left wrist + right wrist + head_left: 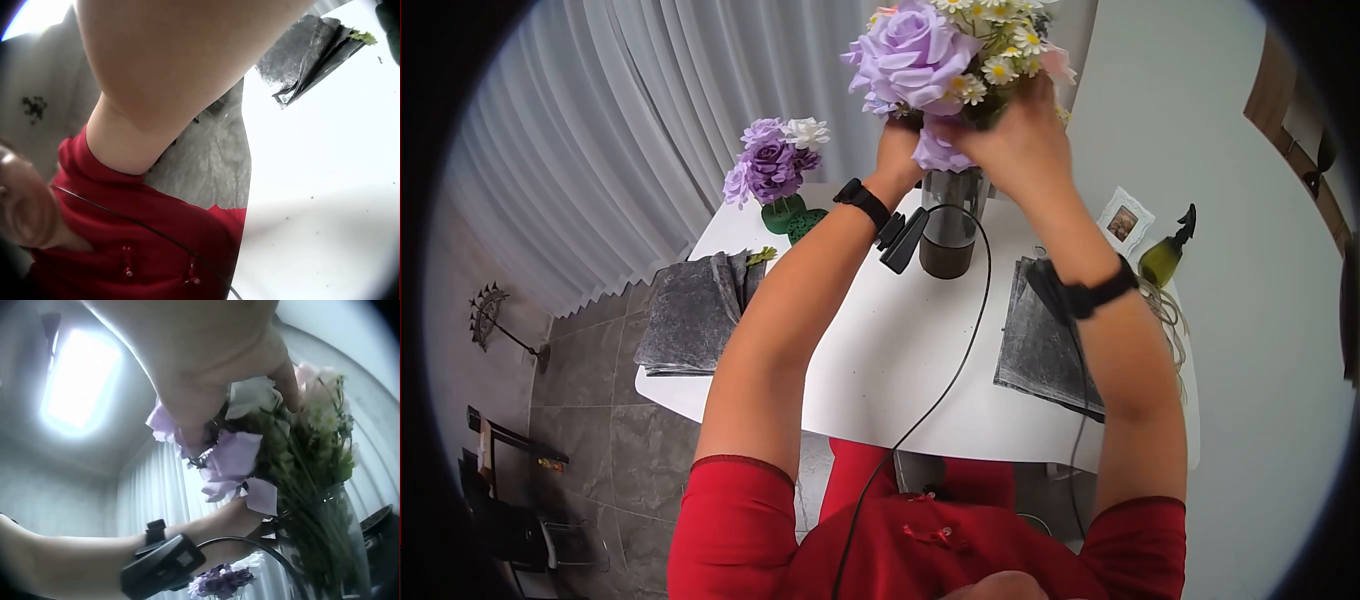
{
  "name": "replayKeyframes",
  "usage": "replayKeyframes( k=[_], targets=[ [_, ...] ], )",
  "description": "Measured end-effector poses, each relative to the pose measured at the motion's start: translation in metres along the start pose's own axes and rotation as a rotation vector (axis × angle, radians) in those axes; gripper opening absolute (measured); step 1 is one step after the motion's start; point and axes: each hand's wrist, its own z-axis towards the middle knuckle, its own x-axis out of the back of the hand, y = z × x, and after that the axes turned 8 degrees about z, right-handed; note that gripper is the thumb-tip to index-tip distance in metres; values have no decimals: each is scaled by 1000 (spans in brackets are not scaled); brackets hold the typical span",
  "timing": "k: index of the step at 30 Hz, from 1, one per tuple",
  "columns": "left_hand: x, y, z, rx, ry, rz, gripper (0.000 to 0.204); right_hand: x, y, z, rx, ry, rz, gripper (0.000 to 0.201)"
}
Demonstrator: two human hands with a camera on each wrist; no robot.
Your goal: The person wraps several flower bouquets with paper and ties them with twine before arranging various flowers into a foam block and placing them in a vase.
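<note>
A bouquet of artificial-looking flowers, with a large lilac rose (912, 58), small daisies (1000, 68) and pale pink petals, stands in a tall clear glass vase (948, 225) on the white table (880, 340). In the right wrist view its green stems (312, 512) run down inside the glass. My right hand (1025, 145) grips the bouquet from the right, thumb and fingers spread around the blooms. My left hand (900, 155) is at the vase's rim under the flowers; petals hide its fingers, so I cannot tell its hold. The left wrist view shows only my arm (162, 69).
Purple and white flowers (770, 165) stand in a green holder (783, 213) at the back left. Folded dark grey cloths (685, 315) lie left and right. A white picture frame (1122, 220) and a green bottle (1162, 262) stand at right. A black cable (945, 390) crosses the table.
</note>
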Motion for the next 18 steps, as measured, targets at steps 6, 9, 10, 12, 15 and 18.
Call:
replayKeyframes(
  k=[6, 9, 10, 12, 15, 18],
  targets=[
    [0, 27, -11, 105, 183, 267, 62, -19, 27, 34, -196, -69, -3, 65],
    [-5, 49, -17, 156, 140, 104, 55, -11, 56, 55, -519, -31, 150, 48],
    [-6, 51, -17, 204, 166, 113, 53, -10, 64, 56, -520, -32, 147, 48],
    [-8, 54, -20, 134, 196, 72, 48, -11, 71, 52, -320, 71, 117, 50],
    [-6, 49, -19, 184, 164, 66, 46, -22, 69, 30, -298, 30, 146, 52],
    [-4, 46, -18, 207, 180, 44, 45, -21, 67, 17, -271, 41, 132, 51]
  ],
)
